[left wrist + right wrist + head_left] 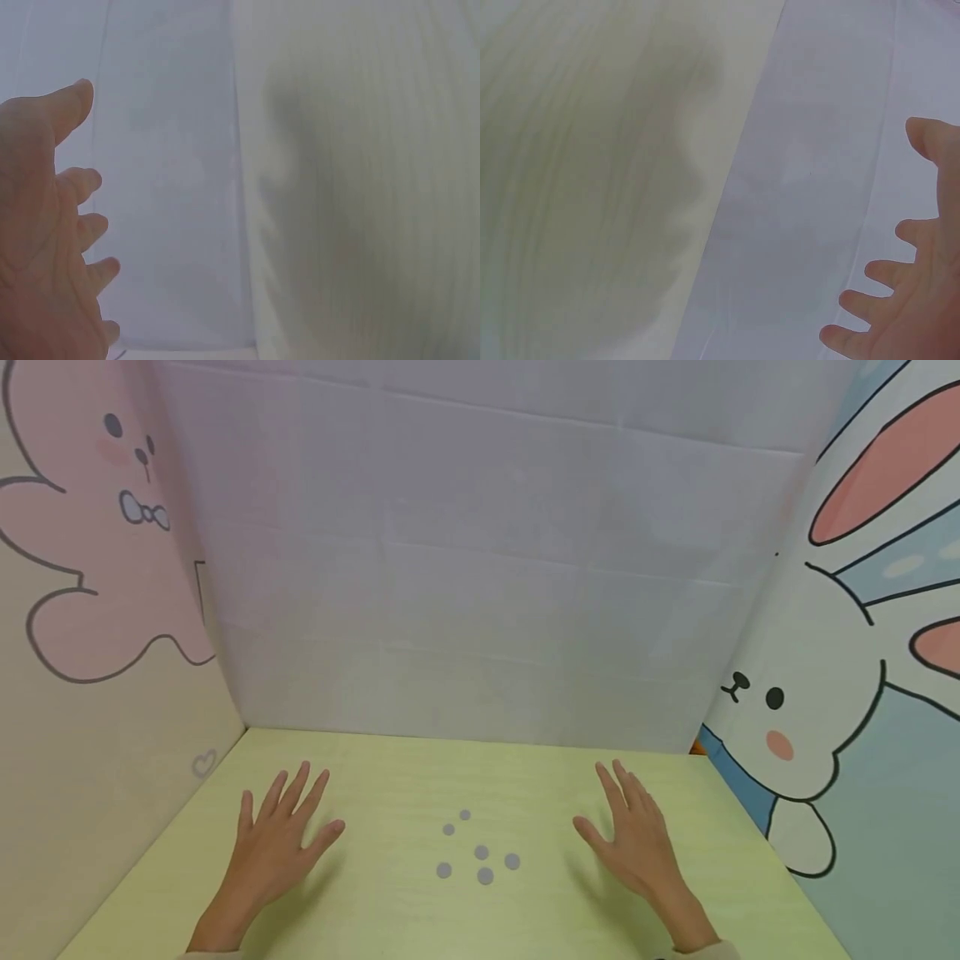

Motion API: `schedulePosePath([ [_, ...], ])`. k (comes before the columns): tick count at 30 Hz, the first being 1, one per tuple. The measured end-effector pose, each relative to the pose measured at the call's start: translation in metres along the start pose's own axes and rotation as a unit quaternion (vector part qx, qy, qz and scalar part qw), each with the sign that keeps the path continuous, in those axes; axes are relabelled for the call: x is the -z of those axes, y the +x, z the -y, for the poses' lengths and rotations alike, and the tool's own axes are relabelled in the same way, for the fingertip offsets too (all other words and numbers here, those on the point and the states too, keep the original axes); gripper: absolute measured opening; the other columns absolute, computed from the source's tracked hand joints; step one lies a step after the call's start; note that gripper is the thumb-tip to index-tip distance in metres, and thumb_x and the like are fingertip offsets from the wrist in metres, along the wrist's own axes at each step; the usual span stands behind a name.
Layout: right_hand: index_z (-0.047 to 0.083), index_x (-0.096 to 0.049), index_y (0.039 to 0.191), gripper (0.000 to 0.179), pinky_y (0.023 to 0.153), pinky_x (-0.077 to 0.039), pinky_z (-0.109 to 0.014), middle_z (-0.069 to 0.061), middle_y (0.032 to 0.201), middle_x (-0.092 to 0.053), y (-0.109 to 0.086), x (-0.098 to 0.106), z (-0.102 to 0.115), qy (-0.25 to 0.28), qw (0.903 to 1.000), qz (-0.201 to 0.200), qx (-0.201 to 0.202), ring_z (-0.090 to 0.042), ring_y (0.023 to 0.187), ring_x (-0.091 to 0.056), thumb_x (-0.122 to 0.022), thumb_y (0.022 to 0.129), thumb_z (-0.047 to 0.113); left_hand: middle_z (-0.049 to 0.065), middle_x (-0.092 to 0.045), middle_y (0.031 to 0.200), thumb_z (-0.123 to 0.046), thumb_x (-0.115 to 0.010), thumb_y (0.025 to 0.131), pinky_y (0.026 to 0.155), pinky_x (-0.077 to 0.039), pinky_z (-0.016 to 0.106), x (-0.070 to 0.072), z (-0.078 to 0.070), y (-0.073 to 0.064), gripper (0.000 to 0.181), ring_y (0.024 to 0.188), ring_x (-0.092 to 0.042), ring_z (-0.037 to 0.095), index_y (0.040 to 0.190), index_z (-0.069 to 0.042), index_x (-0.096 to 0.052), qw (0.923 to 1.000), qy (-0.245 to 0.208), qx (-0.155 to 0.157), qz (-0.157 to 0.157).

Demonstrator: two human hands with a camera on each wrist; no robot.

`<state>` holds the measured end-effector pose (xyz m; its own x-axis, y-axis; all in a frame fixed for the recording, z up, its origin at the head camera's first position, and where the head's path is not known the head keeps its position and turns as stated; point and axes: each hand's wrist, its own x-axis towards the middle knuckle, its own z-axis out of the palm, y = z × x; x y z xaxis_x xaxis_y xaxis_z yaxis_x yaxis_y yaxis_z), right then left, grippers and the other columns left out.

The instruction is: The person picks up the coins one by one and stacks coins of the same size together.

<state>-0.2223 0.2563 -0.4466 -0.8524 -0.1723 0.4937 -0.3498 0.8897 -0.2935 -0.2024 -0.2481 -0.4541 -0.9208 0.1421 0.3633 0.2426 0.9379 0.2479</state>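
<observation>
Several small flat grey discs point(485, 876) lie scattered on the pale yellow-green table point(405, 777), between the two hands in the head view. To their left is the left hand point(279, 843), palm down above the table with its fingers spread and nothing held. On the other side the right hand point(633, 839) hovers palm down, fingers straight and thumb apart, also holding nothing. Both hands cast soft shadows on the tabletop. In the wrist views, the left palm point(45, 247) and the right palm point(922, 300) show bare.
A creased white sheet point(480, 568) stands along the table's back edge. The left wall point(112, 735) carries a pink cartoon animal point(112, 552). On the right wall is a white cartoon rabbit point(817, 685) with blue areas around it.
</observation>
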Motion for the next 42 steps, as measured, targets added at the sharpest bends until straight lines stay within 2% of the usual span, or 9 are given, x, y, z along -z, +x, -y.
schedulePosePath([
  [8, 0.01, -0.038, 0.164, 0.081, 0.111, -0.034, -0.073, -0.023, 0.167, -0.036, 0.004, -0.001, 0.006, 0.015, 0.9999, -0.006, 0.0, -0.05, 0.149, -0.038, -0.072, 0.099, 0.045, 0.016, -0.02, 0.176, -0.059, -0.055, 0.105, 0.123, 0.008, 0.07, 0.002, -0.002, 0.001, 0.081, 0.159, -0.017, 0.047, 0.17, -0.022, -0.026, 1.0, -0.007, -0.004, -0.005],
  [16, 0.01, -0.038, 0.164, 0.081, 0.111, -0.035, -0.073, -0.023, 0.168, -0.035, 0.006, -0.003, 0.011, 0.02, 0.9998, -0.004, 0.004, -0.05, 0.149, -0.038, -0.072, 0.099, 0.044, 0.017, -0.023, 0.175, -0.059, -0.058, 0.104, 0.123, 0.003, 0.072, 0.0, -0.003, 0.002, 0.082, 0.157, -0.021, 0.049, 0.169, -0.021, -0.028, 0.9999, -0.017, -0.001, 0.004],
  [23, 0.011, -0.037, 0.164, 0.081, 0.111, -0.034, -0.074, -0.023, 0.168, -0.034, 0.01, -0.005, 0.017, 0.036, 0.9993, 0.002, 0.004, -0.05, 0.148, -0.038, -0.072, 0.099, 0.044, 0.02, -0.026, 0.173, -0.056, -0.061, 0.103, 0.12, -0.006, 0.077, -0.002, -0.006, 0.004, 0.081, 0.155, -0.024, 0.051, 0.168, -0.017, -0.033, 0.9989, -0.045, -0.006, -0.001],
  [26, 0.011, -0.038, 0.164, 0.081, 0.111, -0.035, -0.073, -0.022, 0.168, -0.034, 0.013, -0.006, 0.019, 0.036, 0.9993, 0.006, 0.005, -0.049, 0.148, -0.039, -0.072, 0.099, 0.045, 0.021, -0.028, 0.172, -0.055, -0.063, 0.103, 0.118, -0.013, 0.078, -0.003, -0.008, 0.007, 0.081, 0.154, -0.026, 0.051, 0.167, -0.016, -0.034, 0.9983, -0.056, -0.014, 0.0],
  [31, 0.01, -0.04, 0.163, 0.08, 0.111, -0.036, -0.073, -0.022, 0.168, -0.035, 0.016, -0.009, 0.023, 0.04, 0.9991, 0.007, 0.009, -0.049, 0.148, -0.04, -0.072, 0.099, 0.046, 0.02, -0.029, 0.172, -0.054, -0.063, 0.103, 0.117, -0.016, 0.078, -0.005, -0.013, 0.013, 0.081, 0.153, -0.028, 0.051, 0.167, -0.015, -0.033, 0.9976, -0.064, -0.026, 0.006],
  [36, 0.011, -0.039, 0.164, 0.08, 0.11, -0.037, -0.074, -0.021, 0.168, -0.035, 0.017, -0.013, 0.027, 0.049, 0.9987, 0.011, 0.004, -0.049, 0.147, -0.041, -0.072, 0.099, 0.046, 0.021, -0.033, 0.17, -0.052, -0.065, 0.103, 0.115, -0.021, 0.078, -0.005, -0.019, 0.018, 0.079, 0.15, -0.034, 0.051, 0.166, -0.014, -0.036, 0.997, -0.066, -0.041, -0.003],
  [38, 0.012, -0.039, 0.164, 0.079, 0.108, -0.038, -0.075, -0.021, 0.168, -0.036, 0.017, -0.014, 0.028, 0.052, 0.9986, 0.011, 0.004, -0.049, 0.147, -0.042, -0.072, 0.099, 0.046, 0.021, -0.035, 0.169, -0.051, -0.066, 0.103, 0.114, -0.023, 0.078, -0.003, -0.021, 0.019, 0.078, 0.149, -0.036, 0.051, 0.165, -0.013, -0.039, 0.9967, -0.068, -0.044, -0.008],
  [42, 0.012, -0.04, 0.164, 0.079, 0.107, -0.039, -0.075, -0.021, 0.167, -0.037, 0.017, -0.015, 0.029, 0.055, 0.9984, 0.007, 0.004, -0.05, 0.146, -0.043, -0.072, 0.099, 0.045, 0.019, -0.032, 0.171, -0.053, -0.064, 0.103, 0.117, -0.021, 0.076, -0.003, -0.024, 0.024, 0.079, 0.152, -0.033, 0.048, 0.166, -0.014, -0.037, 0.9966, -0.071, -0.041, 0.002],
])
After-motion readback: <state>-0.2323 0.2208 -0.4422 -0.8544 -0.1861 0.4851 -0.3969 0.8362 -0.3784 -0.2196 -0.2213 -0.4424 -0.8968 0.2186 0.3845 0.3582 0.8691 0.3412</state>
